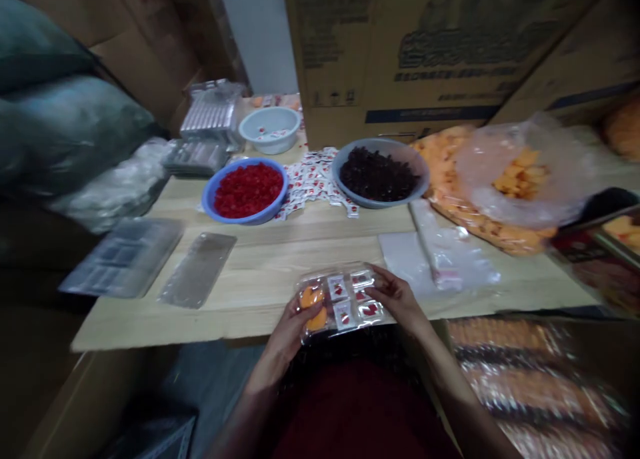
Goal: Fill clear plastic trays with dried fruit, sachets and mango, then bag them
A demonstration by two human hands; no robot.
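Clear packet [345, 300] of orange pieces [316, 320] and printed sachets [339, 287] is at the table's [310, 242] six o'clock edge. The left hand [291, 326] grips its nine o'clock end, the right hand [400, 298] its three o'clock end, presumably keeping it level. Outward, clear plastic bags [460, 262] lie at two o'clock, seemingly for easy reach; the dark-filled bowl [407, 151] stands at one, the red-filled bowl [245, 220] near eleven, probably containing loose pieces.
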